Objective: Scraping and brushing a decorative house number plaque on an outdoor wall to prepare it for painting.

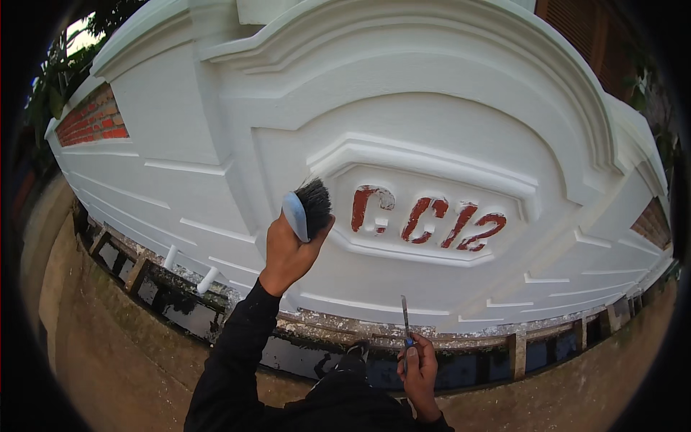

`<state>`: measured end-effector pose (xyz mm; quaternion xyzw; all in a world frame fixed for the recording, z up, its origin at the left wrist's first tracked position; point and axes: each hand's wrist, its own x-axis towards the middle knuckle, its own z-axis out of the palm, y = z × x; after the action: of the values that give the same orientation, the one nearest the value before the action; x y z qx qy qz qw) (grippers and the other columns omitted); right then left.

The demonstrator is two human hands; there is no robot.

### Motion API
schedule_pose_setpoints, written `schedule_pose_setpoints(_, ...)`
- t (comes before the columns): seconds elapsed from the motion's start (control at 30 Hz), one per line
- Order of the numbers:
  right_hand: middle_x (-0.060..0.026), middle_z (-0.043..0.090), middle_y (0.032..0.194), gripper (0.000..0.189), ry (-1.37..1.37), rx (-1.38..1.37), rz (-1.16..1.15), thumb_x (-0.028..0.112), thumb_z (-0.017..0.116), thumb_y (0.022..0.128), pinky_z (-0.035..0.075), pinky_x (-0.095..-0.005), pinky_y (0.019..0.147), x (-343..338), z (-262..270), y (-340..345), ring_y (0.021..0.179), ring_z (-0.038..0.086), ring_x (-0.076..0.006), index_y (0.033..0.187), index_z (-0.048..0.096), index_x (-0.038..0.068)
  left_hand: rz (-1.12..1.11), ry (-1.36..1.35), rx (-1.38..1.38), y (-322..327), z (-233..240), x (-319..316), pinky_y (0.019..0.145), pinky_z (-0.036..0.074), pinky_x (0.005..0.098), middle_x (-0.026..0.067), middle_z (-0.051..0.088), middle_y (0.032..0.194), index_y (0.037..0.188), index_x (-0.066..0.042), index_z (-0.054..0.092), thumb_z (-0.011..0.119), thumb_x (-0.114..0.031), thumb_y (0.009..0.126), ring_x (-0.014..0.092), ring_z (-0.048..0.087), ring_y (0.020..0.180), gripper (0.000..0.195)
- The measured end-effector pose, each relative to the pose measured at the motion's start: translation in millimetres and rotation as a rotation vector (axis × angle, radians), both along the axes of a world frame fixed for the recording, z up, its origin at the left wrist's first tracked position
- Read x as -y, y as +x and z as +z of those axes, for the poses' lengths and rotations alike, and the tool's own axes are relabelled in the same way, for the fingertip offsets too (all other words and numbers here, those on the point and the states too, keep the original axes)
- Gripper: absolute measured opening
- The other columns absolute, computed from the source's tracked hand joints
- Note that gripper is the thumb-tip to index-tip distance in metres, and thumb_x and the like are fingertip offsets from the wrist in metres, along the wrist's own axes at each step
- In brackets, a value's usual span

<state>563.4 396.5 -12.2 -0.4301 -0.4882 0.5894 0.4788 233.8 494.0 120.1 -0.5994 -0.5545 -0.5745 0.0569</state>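
Note:
My left hand (pixel 294 251) is raised at the left of the framed panel, gripping a brush (pixel 314 208) with dark bristles and a pale blue back. Lower down, my right hand (pixel 420 367) holds a slim tool (pixel 406 318) with a blue and dark handle; its narrow metal blade points up towards the wall, and its exact kind cannot be told. Raised characters (pixel 426 218) with patchy red paint stand on the white wall panel (pixel 345 181), to the right of the brush. Pale material shows through the worn red. The bristles are close to the panel's left edge; contact cannot be told.
A water-filled drain (pixel 302 359) with concrete crosspieces (pixel 517 356) runs along the wall's foot. Two white pipes (pixel 207 279) jut out at lower left. A shoe (pixel 358 350) is beside the drain. Brick insets (pixel 94 119) and shrubs (pixel 59 86) flank the wall.

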Motion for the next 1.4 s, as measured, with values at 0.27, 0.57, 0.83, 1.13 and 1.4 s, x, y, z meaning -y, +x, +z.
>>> schedule_pose_setpoints(0.27,-0.0049,0.062,0.095,0.035,-0.113,-0.012,0.033,0.016,0.053,0.111,0.043,-0.0214,0.054,89.2,15.9,-18.6,0.065,0.051,-0.0048,0.144,0.049,0.002,-0.157,-0.227,0.058,-12.8,53.3,22.0,0.077,0.058,0.0421,0.0182,0.077,0.097,0.124,0.0,0.062,0.08,-0.027,0.093,0.039,0.076,0.087,0.045)
schedule_pose_setpoints(0.57,-0.0021,0.06,0.095,0.044,0.005,-0.004,-0.126,0.012,0.053,0.11,0.046,-0.0239,0.063,78.3,7.7,-75.7,0.07,0.052,-0.0055,0.151,0.044,-0.001,-0.297,-0.08,-0.07,-38.0,115.9,-1.6,0.089,0.052,0.0387,0.0151,0.072,0.115,0.108,0.0,0.07,0.078,-0.016,0.093,0.031,0.068,0.097,0.023)
schedule_pose_setpoints(0.83,-0.0123,0.067,0.109,0.043,0.416,0.387,-0.342,0.01,0.053,0.11,0.052,-0.0329,0.077,-42.8,-9.7,-179.2,0.086,0.062,-0.0175,0.152,0.053,0.001,-0.453,0.356,-0.494,-85.7,209.3,-98.1,0.099,0.051,0.0415,0.0161,0.067,0.132,0.105,-0.001,0.071,0.076,-0.018,0.094,0.031,0.066,0.111,0.021)
schedule_pose_setpoints(1.13,-0.0162,0.067,0.111,0.044,0.543,0.375,-0.54,0.009,0.051,0.109,0.051,-0.0354,0.079,-144.7,-19.7,-239.2,0.086,0.062,-0.0246,0.153,0.053,0.003,-0.592,0.738,-0.8,-123.0,235.7,-214.7,0.076,0.056,0.0296,0.0083,0.071,0.099,0.106,0.001,0.068,0.064,-0.026,0.105,0.015,0.066,0.078,0.027)
schedule_pose_setpoints(1.4,-0.0137,0.061,0.1,0.045,0.735,0.405,-0.628,0.007,0.051,0.108,0.047,-0.0347,0.071,-189.6,-24.0,-265.7,0.079,0.056,-0.0238,0.153,0.052,0.003,-0.491,0.215,-0.588,-135.7,223.8,-219.4,0.075,0.06,0.0321,0.0077,0.071,0.093,0.13,-0.015,0.063,0.059,-0.032,0.107,0.024,0.072,0.084,0.028)
